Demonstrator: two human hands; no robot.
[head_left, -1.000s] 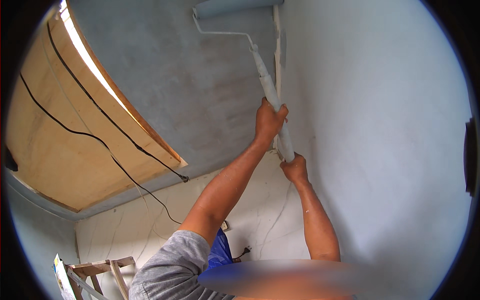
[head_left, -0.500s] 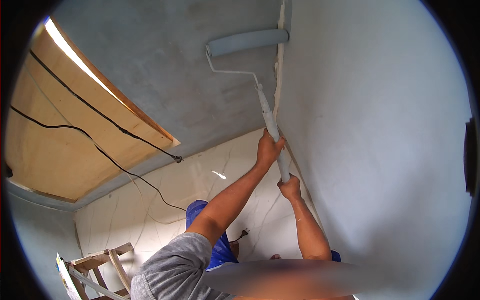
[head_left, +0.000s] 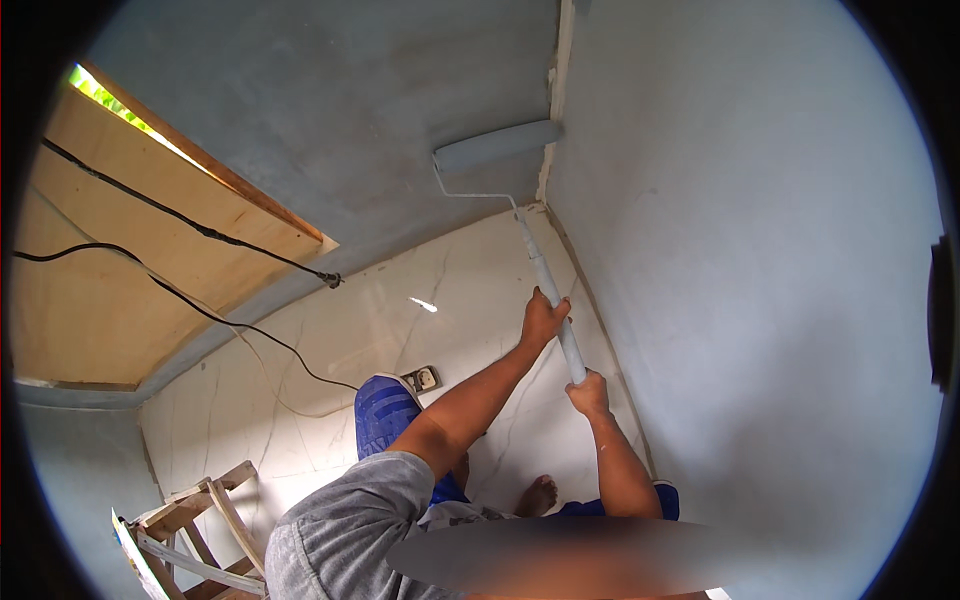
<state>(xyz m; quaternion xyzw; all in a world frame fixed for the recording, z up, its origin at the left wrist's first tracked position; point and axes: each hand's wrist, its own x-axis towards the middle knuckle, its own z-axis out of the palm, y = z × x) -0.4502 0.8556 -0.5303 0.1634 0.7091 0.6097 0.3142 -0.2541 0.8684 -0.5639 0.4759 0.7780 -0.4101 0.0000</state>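
Note:
A paint roller point(head_left: 490, 147) with a grey-coated sleeve lies against the grey wall point(head_left: 380, 130), its right end in the corner. From it a thin bent wire frame point(head_left: 475, 194) leads to a pale pole handle point(head_left: 546, 275). My left hand point(head_left: 545, 320) is wrapped round the middle of that pole. Lower down, my right hand point(head_left: 588, 393) grips its bottom end. Along the corner runs a rough whitish strip point(head_left: 559, 80) beside the roller.
A light-blue wall point(head_left: 760, 250) rises close on the right. Black cables point(head_left: 200, 225) cross before a wooden panel point(head_left: 120, 250) on the left. A wooden stool or ladder point(head_left: 200, 520) stands lower left. On the marble-patterned floor point(head_left: 330, 330) lies a socket block point(head_left: 427, 378) beside my leg.
The roller has come down the wall along the corner, nearer the floor, with both hands still on the pole. My view has shifted slightly, and the socket block now shows beside my knee.

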